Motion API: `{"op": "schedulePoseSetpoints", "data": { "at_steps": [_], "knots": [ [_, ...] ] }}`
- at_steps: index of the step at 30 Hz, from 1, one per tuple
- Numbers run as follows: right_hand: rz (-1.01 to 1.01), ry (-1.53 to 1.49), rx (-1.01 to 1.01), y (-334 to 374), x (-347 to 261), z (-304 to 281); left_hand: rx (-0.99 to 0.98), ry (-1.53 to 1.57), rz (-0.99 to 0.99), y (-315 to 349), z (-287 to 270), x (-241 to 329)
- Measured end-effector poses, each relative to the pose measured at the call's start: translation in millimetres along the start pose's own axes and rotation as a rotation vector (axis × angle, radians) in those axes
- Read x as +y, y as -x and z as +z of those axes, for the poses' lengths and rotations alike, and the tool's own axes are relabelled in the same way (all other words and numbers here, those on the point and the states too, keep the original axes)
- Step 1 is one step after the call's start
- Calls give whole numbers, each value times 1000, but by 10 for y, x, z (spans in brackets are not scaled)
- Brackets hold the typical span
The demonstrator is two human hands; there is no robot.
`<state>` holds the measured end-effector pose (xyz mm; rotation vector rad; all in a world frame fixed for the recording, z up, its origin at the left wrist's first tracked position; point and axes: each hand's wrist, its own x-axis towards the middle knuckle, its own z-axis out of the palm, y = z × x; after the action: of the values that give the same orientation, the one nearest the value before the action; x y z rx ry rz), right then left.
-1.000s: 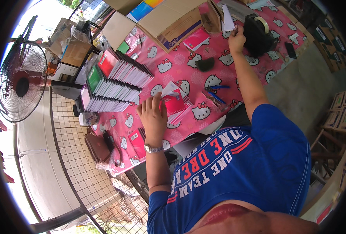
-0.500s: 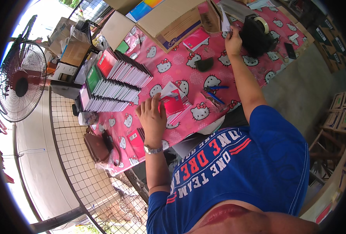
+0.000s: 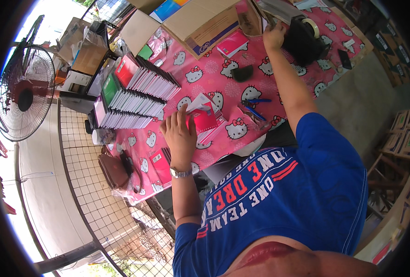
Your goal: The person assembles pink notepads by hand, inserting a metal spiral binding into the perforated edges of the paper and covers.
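My left hand (image 3: pixel 179 134) is at the left edge of a small pile of red-covered notebooks (image 3: pixel 206 121), its fingers apart. A curled light sheet or cover shows by its fingertips; whether they touch it is hard to tell. My right arm reaches far forward. My right hand (image 3: pixel 274 38) is closed at the edge of a brown, open-topped holder (image 3: pixel 251 22), and a white sliver of paper shows at its fingertips. To the left stand tall rows of stacked notebooks (image 3: pixel 133 94) with red, green and purple covers.
A large cardboard box (image 3: pixel 209 27) stands at the back. A black tape dispenser (image 3: pixel 302 44) is beside my right hand. Blue-handled pliers (image 3: pixel 255 106), a dark green piece (image 3: pixel 242 74) and a pink pack (image 3: pixel 232 44) lie on the pink patterned tablecloth (image 3: pixel 237 131). A fan (image 3: pixel 25 99) is far left.
My right hand has moved slightly forward and left with the white paper, which now mostly disappears at the brown holder. My left hand stays by the notebooks, nearly still.
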<state>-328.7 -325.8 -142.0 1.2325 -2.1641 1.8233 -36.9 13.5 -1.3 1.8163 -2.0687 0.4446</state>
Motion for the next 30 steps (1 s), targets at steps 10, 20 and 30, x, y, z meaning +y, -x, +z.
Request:
{"op": "schedulePoseSetpoints", "data": {
  "at_steps": [10, 20, 30],
  "knots": [
    [-5, -811, -1428, 1686, -1457, -2294, 36, -12, -52, -40, 29, 29],
    [-238, -861, -1798, 1281, -1573, -1903, 76, -19, -23, -19, 78, 18],
    [-831, -765, -1199, 1245, -1666, -1682, 12, 17, -54, 1, 13, 29]
  ]
}}
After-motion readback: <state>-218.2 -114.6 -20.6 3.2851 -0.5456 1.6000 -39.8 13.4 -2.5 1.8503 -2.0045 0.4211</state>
